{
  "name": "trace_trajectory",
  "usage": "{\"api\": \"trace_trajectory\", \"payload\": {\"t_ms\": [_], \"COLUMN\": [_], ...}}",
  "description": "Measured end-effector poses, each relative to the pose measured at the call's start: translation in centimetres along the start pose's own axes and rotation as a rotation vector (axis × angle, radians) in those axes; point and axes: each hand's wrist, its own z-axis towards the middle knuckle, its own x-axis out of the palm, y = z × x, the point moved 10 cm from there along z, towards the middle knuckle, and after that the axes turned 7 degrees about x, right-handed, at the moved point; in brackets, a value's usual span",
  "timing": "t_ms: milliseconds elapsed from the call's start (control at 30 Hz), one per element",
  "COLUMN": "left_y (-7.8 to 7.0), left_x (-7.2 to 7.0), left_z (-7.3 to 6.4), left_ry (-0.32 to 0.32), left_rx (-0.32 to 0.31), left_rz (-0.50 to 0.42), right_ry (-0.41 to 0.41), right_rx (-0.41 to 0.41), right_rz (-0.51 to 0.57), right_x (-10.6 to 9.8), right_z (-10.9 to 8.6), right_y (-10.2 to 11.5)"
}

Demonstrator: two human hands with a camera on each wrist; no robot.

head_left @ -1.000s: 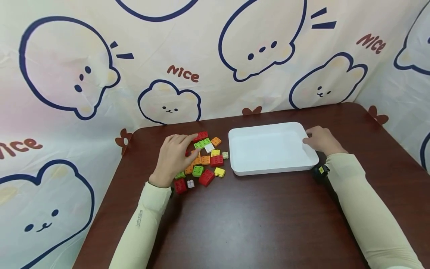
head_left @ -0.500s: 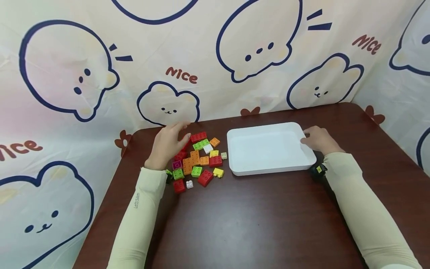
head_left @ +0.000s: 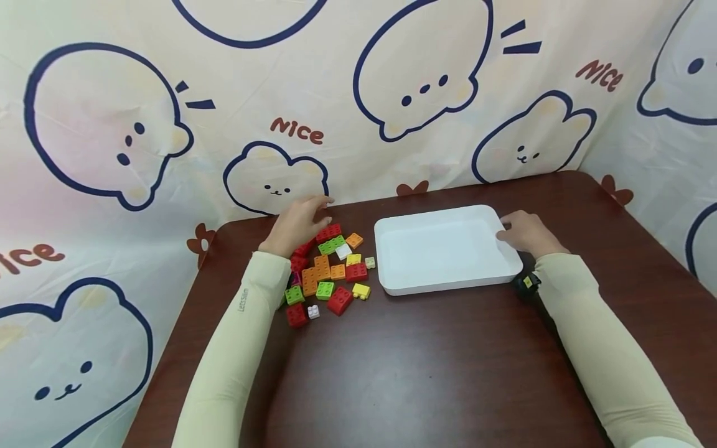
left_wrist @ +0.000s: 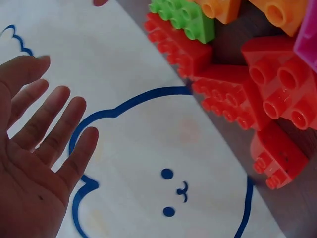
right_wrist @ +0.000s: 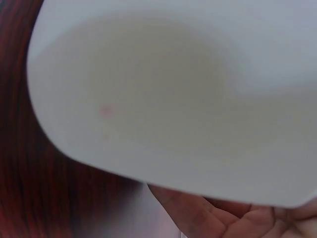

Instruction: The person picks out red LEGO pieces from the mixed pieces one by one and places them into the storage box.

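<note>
White at the right hand point(head_left: 529, 233): its grip pinches the right end of the white tray point(head_left: 442, 249), thumb over the rim, with fingers below the edge in the right wrist view. The left grip is spread: the left hand point(head_left: 297, 225) hovers by the far left corner of the toy bricks point(head_left: 322, 267), fingers apart from one another and, in its wrist view, clear of the red bricks nearby.

Those bricks lie in a loose cluster left of the tray. At its far end a red brick point(head_left: 328, 233) touches a long green brick point(head_left: 332, 244), with a small orange brick point(head_left: 354, 241) and a white brick point(head_left: 343, 251) close by. A pale brick point(head_left: 370, 262) sits just beside the tray. Nearer the person are 2 shorter green bricks, a yellow brick point(head_left: 361, 291), 2 red bricks and a small white brick point(head_left: 313, 312).

Tray and bricks rest on a dark brown surface point(head_left: 403, 367). Pale sleeves cover both arms. Behind hangs a light cloth point(head_left: 342, 74) with blue-outlined animal faces and the word "Nice" in brown.
</note>
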Motion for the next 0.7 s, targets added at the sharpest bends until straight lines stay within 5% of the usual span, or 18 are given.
{"api": "trace_trajectory", "payload": {"t_ms": [367,700], "left_y": [2.6,2.7], "left_x": [4.4,7.8], "left_z": [2.0,1.5], "left_ry": [0.245,0.444], "left_rx": [-0.060,-0.049], "left_rz": [-0.079,-0.062], "right_ry": [-0.014,0.002], "right_rx": [-0.010,0.012], "right_rz": [0.005,-0.009], "right_x": [-0.3,0.0], "right_z": [0.1,0.1], "right_y": [0.0,-0.1]}}
